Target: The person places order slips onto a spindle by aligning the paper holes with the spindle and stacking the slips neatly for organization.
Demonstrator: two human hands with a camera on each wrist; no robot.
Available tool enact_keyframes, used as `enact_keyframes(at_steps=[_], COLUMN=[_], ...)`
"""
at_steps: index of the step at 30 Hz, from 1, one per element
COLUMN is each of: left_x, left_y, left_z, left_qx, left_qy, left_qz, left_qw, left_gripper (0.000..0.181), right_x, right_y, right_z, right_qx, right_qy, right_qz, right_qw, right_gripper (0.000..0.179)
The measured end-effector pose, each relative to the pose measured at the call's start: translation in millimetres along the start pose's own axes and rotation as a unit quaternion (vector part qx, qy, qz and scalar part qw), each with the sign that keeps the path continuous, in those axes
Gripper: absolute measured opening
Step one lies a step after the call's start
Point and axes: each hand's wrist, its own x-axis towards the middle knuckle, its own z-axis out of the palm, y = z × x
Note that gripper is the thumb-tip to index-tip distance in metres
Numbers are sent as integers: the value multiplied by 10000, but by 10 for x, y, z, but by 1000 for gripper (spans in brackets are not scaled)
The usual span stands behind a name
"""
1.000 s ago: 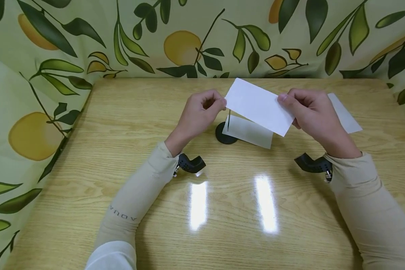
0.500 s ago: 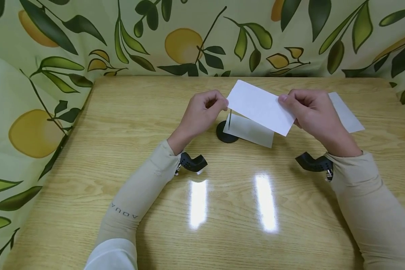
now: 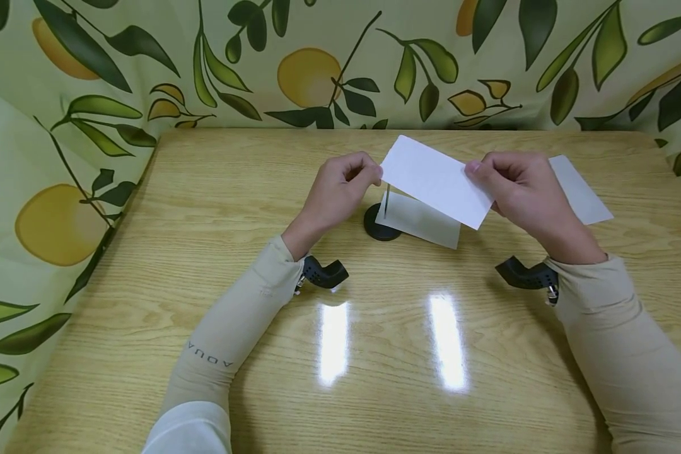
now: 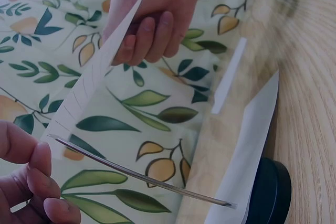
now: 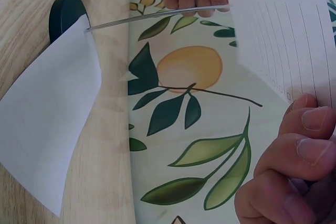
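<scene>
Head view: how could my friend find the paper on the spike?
On the wooden table, look for the round black base. A thin spike stands on it. The paper is pierced low on that spike, unlike the raised sheet or the rightmost sheet.

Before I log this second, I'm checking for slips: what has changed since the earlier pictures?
Hardly anything: the right hand and the held card shifted very slightly left. Nothing was taken hold of or let go. The left hand, black base, spiked paper and right-side paper stayed put.

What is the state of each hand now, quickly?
Left hand: closed, pinching the left end of the raised white card.
Right hand: closed, holding that card's right end.
</scene>
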Motion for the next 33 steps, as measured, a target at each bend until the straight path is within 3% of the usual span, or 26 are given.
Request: enact_keyframes(at_steps=[33], left_x=[-5], left_y=[-11], left_z=[-7], left_qx=[162], left_qy=[-138], left_qz=[167], left_qw=[9996], left_gripper=[21], right_x=[30], right_y=[61], right_z=[-11], right_qx=[-644], right_qy=[-297], right_qz=[-57], right_qw=[9975], right_gripper=[37])
